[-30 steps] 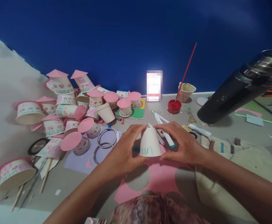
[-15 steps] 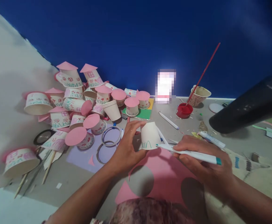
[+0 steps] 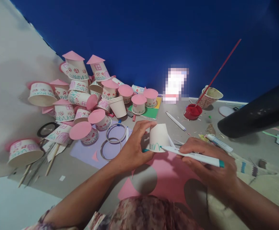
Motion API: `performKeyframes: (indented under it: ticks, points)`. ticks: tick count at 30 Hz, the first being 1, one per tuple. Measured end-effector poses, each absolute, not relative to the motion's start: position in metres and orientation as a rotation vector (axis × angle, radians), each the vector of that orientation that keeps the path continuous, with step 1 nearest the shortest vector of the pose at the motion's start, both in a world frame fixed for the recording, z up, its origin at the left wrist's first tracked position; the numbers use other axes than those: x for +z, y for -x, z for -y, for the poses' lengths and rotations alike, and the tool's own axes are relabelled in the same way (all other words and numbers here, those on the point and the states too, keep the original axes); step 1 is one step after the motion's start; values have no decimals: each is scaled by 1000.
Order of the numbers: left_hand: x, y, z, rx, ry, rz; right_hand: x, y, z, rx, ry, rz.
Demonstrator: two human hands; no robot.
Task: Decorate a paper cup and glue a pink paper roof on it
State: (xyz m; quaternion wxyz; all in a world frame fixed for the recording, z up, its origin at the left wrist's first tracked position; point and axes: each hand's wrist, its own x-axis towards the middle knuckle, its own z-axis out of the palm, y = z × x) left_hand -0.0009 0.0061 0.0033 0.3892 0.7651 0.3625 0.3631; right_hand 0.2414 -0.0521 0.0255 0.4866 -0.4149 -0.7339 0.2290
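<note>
right hand [image 3: 213,163] holds marker [image 3: 201,157], its lettering illegible

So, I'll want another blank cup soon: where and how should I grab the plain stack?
I'd grip the stack of plain cups around its tapered body, below the bunched rims, coming from the near side. It leans rims-up to the left, where decorated cups crowd it, while its near wall is exposed.

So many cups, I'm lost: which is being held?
The roofless cup with green squiggles near its rim, upside down in the left hand; the others are untouched.
</note>
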Motion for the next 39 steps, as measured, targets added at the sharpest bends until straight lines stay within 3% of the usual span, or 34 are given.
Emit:
performKeyframes:
  ticks: [21,39]
  points:
    - [-1,0,-6,950,-1597,-833,27,-253,50,517,1028,1662]
    - [-5,-5,-7,947,-1278,-692,24,-262,51,750,977,1551]
